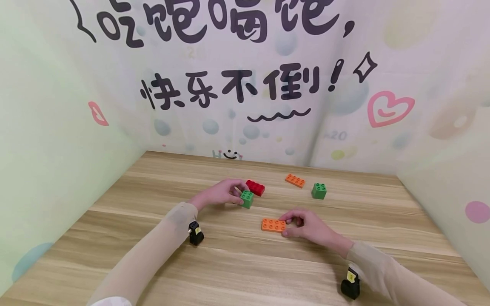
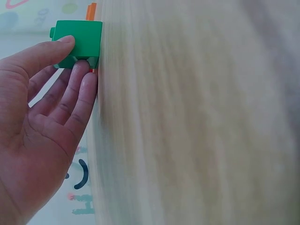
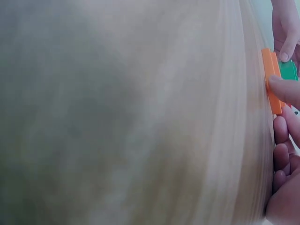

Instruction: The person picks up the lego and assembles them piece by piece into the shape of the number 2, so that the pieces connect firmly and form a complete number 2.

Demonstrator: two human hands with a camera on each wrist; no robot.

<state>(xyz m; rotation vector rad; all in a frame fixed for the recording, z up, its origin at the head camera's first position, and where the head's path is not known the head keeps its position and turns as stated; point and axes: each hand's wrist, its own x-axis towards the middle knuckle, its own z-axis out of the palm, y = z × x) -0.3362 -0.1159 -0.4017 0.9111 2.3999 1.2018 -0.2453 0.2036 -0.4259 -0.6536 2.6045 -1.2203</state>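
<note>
My left hand [image 1: 222,193] pinches a green square toy building block [image 1: 247,199], studs up in the head view. Up close in the left wrist view, the thumb presses one face of this green block [image 2: 84,40] while fingers reach underneath and behind it. At the right, thumb and fingers of my right hand [image 1: 309,227] grip the right end of a flat orange building brick [image 1: 272,225] with two rows of studs. In the right wrist view the orange brick [image 3: 271,70] appears edge-on at the tabletop, partly covered by the thumb. Just behind the left fingertips lies a red brick [image 1: 255,188].
Farther back on the wooden table [image 1: 229,267] lie a second orange brick [image 1: 295,180] and another green block [image 1: 319,191]. A printed cloth backdrop [image 1: 214,93] closes off the back and both sides. Each wrist carries a small black camera.
</note>
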